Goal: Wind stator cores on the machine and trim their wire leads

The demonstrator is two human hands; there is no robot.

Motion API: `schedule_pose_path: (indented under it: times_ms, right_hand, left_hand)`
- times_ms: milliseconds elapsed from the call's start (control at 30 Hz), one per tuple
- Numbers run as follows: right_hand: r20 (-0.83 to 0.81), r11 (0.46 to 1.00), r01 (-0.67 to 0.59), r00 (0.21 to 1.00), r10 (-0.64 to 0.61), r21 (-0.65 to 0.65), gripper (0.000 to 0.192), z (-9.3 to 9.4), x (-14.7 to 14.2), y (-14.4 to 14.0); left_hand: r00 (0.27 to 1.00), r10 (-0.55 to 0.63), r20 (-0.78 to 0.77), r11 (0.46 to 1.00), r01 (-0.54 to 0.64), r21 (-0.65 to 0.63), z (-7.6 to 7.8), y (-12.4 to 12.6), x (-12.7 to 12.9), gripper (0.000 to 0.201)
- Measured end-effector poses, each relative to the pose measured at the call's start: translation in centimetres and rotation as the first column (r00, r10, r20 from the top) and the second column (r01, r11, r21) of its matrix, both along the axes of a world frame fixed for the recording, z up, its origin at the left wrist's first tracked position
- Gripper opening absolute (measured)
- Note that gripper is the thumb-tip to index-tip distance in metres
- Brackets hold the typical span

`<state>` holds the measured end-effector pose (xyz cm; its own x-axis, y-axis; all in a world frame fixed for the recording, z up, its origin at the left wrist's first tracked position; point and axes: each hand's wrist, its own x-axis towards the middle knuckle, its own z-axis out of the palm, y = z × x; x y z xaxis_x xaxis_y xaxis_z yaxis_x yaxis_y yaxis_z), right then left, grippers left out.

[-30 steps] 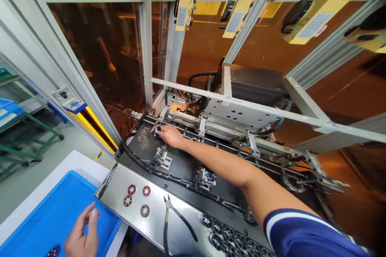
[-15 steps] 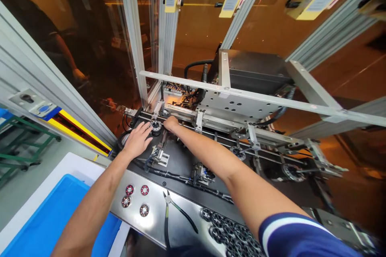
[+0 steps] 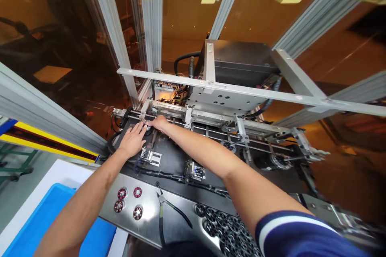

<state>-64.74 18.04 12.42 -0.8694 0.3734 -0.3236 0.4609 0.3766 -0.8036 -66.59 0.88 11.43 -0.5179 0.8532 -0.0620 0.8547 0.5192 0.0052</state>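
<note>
— Since a second ago the left hand (image 3: 132, 140) has left the blue tray (image 3: 60, 225) and come up onto the black machine deck (image 3: 177, 160), right next to the right hand (image 3: 159, 122). See it?

— Yes. Left hand lies flat, fingers spread, gripping nothing, its fingertips (image 3: 141, 127) touching a small round part (image 3: 147, 129) at the left end of the conveyor rail (image 3: 211, 126).

— And the right?

— Curled down over the same spot from the far side. Whether it pinches the part I cannot tell; the fingers hide it.

— What sits nearer the body?

— Four small red-and-silver round parts (image 3: 129, 200) on the steel plate (image 3: 175, 221), black-handled pliers (image 3: 164, 213) just beside them, then a cluster of dark ring parts (image 3: 223, 225) to the right. A silver bracket (image 3: 152, 156) is on the deck just below the left hand
</note>
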Motion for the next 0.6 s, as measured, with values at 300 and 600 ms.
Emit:
schedule_pose_path:
  times_ms: [300,600]
  right_hand:
    - [-0.155,0.935,-0.180,0.959,0.235,0.307,0.017,6.8,15.0,7.9]
    - [-0.113,0.818,-0.325,0.899,0.423,0.475,0.021,0.3,16.6,10.0]
  left_hand:
    - [1.000,-0.006,0.012,0.993,0.008,-0.120,1.2,0.4,-0.5,0.074]
    - [0.998,0.060,-0.002,0.986,-0.059,-0.156,5.3,1.4,0.1,0.069]
